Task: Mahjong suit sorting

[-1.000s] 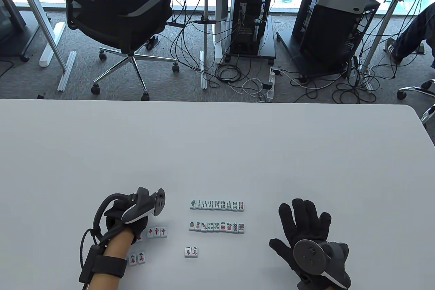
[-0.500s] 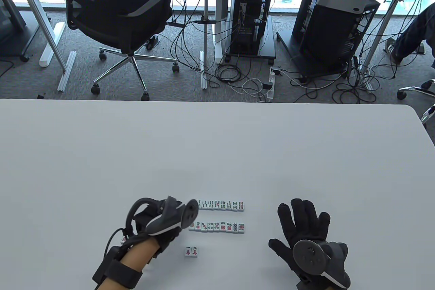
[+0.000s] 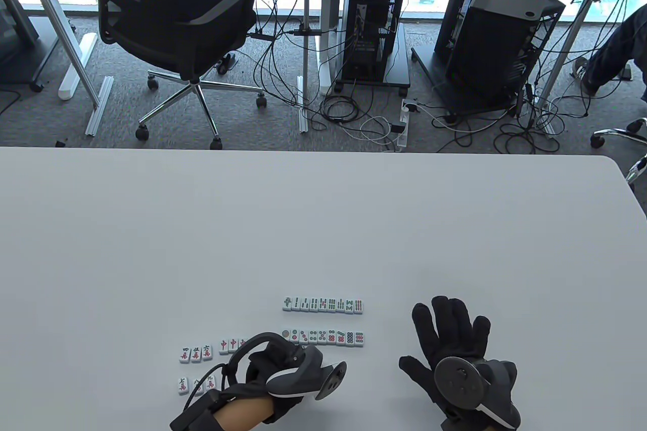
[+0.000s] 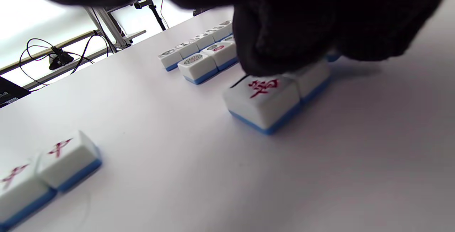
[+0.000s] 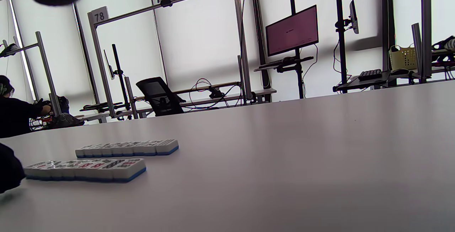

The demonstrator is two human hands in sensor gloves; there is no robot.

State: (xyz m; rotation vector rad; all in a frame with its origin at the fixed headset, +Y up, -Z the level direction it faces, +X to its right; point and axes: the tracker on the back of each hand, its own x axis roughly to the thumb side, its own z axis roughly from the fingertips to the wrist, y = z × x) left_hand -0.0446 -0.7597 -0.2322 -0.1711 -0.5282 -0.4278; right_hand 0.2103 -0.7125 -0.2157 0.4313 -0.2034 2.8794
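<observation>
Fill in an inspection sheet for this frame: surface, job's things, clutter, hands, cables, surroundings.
Surface: white table, bare beyond the tiles.
Job's things: bamboo row; dot row in front of it; character tiles and red tiles loose at left.
Clutter: nothing seen.
Hands: left hand fingertips on a character tile; right hand flat on the table, fingers spread.
Cables: glove cable at the left wrist; tangle on the floor.
Surroundings: office chair, computer towers, desks.
</observation>
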